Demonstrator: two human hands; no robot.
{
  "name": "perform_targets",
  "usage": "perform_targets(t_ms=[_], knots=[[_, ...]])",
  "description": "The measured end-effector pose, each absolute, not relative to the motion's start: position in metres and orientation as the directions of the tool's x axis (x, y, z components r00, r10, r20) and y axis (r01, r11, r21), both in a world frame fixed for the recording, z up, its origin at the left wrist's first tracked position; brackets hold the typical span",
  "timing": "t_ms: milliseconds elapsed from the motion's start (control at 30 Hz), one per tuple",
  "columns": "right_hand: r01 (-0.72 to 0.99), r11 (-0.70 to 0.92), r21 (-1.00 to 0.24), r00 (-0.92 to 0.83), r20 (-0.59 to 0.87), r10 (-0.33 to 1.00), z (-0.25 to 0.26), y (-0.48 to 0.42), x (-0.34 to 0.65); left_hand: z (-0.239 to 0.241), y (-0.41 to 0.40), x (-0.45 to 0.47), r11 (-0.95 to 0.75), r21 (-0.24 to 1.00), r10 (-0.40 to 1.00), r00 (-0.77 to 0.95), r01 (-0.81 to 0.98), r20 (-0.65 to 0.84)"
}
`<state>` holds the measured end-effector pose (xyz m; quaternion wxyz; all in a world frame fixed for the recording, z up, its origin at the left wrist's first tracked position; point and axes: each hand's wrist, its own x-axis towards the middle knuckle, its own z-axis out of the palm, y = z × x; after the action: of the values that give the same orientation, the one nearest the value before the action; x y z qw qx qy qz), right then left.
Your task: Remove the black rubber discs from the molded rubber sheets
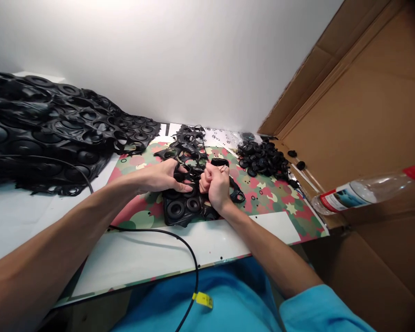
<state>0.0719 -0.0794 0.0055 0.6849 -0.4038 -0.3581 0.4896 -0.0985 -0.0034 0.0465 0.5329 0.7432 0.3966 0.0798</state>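
The black sheet [175, 210] lies near the middle of the surface [275, 200], directly under both hands, where it can be reached easily by either. By the left hand [168, 177], with its thumb parted from the fingers, the sheet is met from the left and black material is straddled; the sheet is probably being steadied in this way. The right hand [216, 184] is curled tightly into a fist just beside it, and black web seems to be gripped within, though the exact part enclosed is hidden by the knuckles. An opposing hold is suggested by the two hands being set so close together. The loose black pieces [263, 157] are heaped at the far right, presumably so that they are kept apart from the sheet, while the larger black sheets [51, 122] are piled at the left, apparently within reach. The black sheet looks rubbery and flexible, with thick round rings moulded into its near end and a ragged, perforated web toward the back. A similar dark sheen is shown by the larger sheets, which are studded with discs and rings. The loose pieces are small, rounded and matte. The surface is covered with a smooth camouflage print, and a thin cable [190, 249] is looped over its near edge. At the right, a clear plastic bottle [361, 193] is seen against brown corrugated cardboard [363, 106].
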Motion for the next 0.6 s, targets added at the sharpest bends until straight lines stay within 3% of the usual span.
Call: perform_targets(t_ms=[133, 367, 600], knots=[[-0.445, 0.158, -0.881, 0.226, 0.061, 0.972, 0.006, -0.078, 0.075, 0.046, -0.004, -0.095, -0.170, 0.792, 0.723, 0.620, 0.587, -0.304], [-0.562, 0.122, -0.818, 0.103, 0.077, 0.992, 0.011, -0.079, 0.081, 0.042, -0.011, -0.082, -0.182, 0.789, 0.758, 0.595, 0.586, -0.267], [-0.553, 0.143, -0.821, 0.078, 0.120, 0.990, 0.011, -0.079, 0.078, 0.046, -0.011, -0.081, -0.154, 0.790, 0.747, 0.594, 0.593, -0.300]])
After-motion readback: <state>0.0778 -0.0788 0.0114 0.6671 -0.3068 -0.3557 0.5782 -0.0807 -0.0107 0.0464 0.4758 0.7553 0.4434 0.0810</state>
